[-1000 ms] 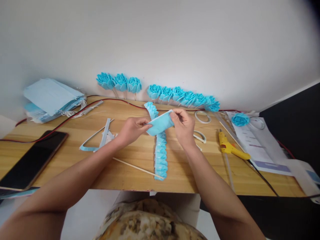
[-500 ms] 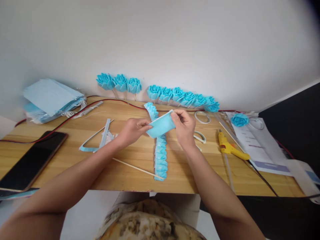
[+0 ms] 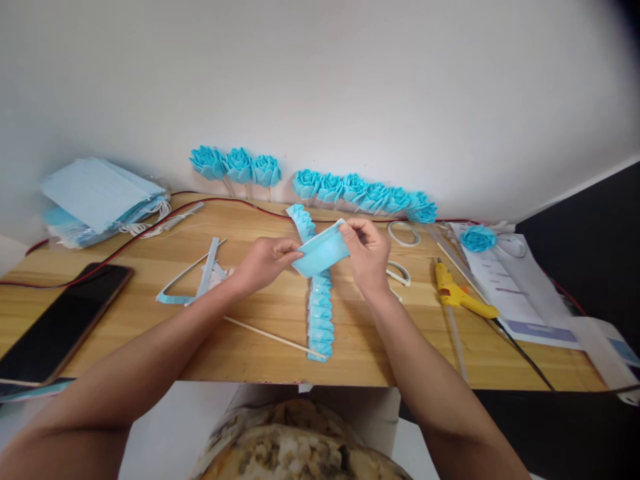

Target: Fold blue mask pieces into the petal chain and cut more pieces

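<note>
A folded piece of light-blue face mask fabric [image 3: 321,252] is stretched between my two hands above the table. My left hand [image 3: 267,265] pinches its left edge between thumb and fingers. At the upper right corner, my right hand [image 3: 369,253] grips it the same way. Beneath it lies a long pleated blue strip [image 3: 320,310], its middle hidden by the fabric. One end of a thin wooden stick [image 3: 267,335] rests on the near end of that strip.
Blue fabric flowers [image 3: 355,190] on sticks lean along the wall. A stack of masks [image 3: 103,193] and a phone [image 3: 65,323] are at left, near cut scraps [image 3: 207,270]. At right are a yellow glue gun [image 3: 457,293], a single flower [image 3: 479,238] and a paper sheet [image 3: 510,293].
The view has shifted very slightly. Both hands keep hold of the folded fabric in nearly the same position.
</note>
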Demonstrator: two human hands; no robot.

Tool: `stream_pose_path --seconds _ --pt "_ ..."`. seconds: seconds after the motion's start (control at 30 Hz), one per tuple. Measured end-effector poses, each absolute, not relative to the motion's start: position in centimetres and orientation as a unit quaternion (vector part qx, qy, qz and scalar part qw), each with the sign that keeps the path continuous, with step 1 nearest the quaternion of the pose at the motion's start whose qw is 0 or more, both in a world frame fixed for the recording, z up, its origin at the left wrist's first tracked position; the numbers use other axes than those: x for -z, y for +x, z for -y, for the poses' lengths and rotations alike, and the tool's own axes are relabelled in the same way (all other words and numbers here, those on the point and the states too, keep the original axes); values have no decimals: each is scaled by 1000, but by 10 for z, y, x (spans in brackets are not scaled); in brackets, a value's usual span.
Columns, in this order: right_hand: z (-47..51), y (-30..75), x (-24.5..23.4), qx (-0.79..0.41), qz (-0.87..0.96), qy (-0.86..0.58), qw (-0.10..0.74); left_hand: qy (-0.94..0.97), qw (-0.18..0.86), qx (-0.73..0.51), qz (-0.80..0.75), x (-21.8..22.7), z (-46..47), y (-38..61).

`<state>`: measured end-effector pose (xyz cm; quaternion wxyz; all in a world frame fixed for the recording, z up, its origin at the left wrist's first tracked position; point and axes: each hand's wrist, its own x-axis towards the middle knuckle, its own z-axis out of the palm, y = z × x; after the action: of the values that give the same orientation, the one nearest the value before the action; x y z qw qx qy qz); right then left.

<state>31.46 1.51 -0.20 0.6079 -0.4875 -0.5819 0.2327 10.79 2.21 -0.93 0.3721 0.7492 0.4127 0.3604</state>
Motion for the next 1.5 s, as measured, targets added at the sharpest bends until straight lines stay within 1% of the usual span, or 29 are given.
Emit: stream_pose_path --seconds 0.2,0.33,0.5,0.67,0.77,0.9,0.97,1.1,1.2,1.27,1.37,1.43,1.5 --pt "-11 312 -1 -215 592 -472 616 749 373 -360 -413 11 -23 107" --pt "-10 311 -2 -198 593 -479 616 745 398 -345 -409 13 -25 105" --pt "-9 311 -1 -192 613 -473 603 749 403 -334 -407 16 -28 104" --pt "-5 311 -5 -142 660 -456 579 777 388 -311 -385 12 -28 104" --pt "-4 311 -8 -120 675 -436 583 801 364 -321 -350 0 -28 101" --pt "-4 310 -10 -100 693 -406 587 819 278 -386 -320 -20 -30 105" --pt "-5 309 -10 -85 705 -392 585 829 253 -392 -308 -26 -31 114" --pt "-6 311 -9 -64 719 -384 576 828 263 -375 -322 -27 -35 133" --pt "-8 313 -6 -108 702 -397 581 803 300 -382 -345 -24 -38 141" --pt "-12 313 -2 -180 667 -409 597 768 335 -411 -358 -23 -40 143" --pt "-21 312 7 -309 609 -396 614 687 418 -475 -358 -24 -42 145" --pt "-26 310 13 -373 601 -384 594 638 463 -512 -342 -26 -43 147" --pt "-28 308 17 -387 603 -412 563 608 484 -536 -331 -27 -43 150"
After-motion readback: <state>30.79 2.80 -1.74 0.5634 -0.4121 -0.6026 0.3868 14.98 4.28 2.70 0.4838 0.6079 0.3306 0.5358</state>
